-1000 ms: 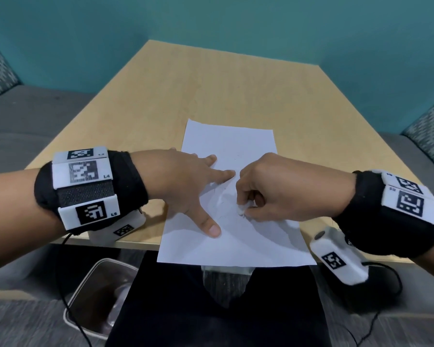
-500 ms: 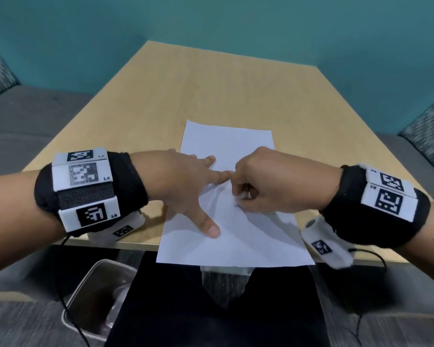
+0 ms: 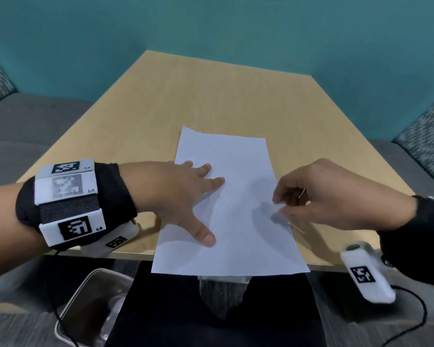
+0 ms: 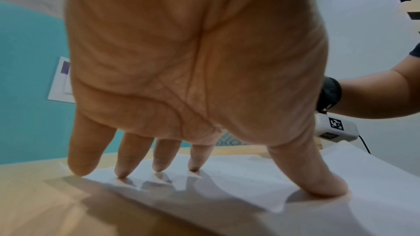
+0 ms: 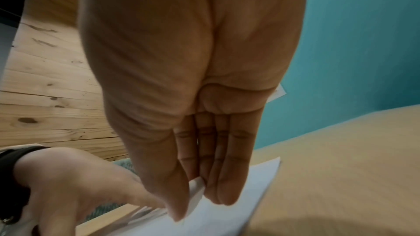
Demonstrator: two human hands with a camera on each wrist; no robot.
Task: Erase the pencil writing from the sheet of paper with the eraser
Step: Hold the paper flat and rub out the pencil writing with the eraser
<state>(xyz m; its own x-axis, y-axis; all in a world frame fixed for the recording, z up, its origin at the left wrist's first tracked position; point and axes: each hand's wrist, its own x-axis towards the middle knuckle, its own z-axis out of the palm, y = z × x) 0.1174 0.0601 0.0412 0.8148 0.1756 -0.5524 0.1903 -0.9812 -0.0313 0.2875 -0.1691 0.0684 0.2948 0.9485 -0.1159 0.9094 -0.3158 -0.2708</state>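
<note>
The sheet of paper (image 3: pixel 236 216) lay on the wooden table (image 3: pixel 211 96), its near edge overhanging the table's front edge. The left hand (image 3: pixel 183 196) pressed flat on the sheet's left side, fingers spread and thumb stretched toward the near edge. The right hand (image 3: pixel 318 194) hovered at the sheet's right edge, its fingers curled; whether the eraser sat between them could not be told. Only faint pencil specks showed near the sheet's middle. A clear container (image 3: pixel 93 304) sat on the floor below the table's left front corner.
</note>
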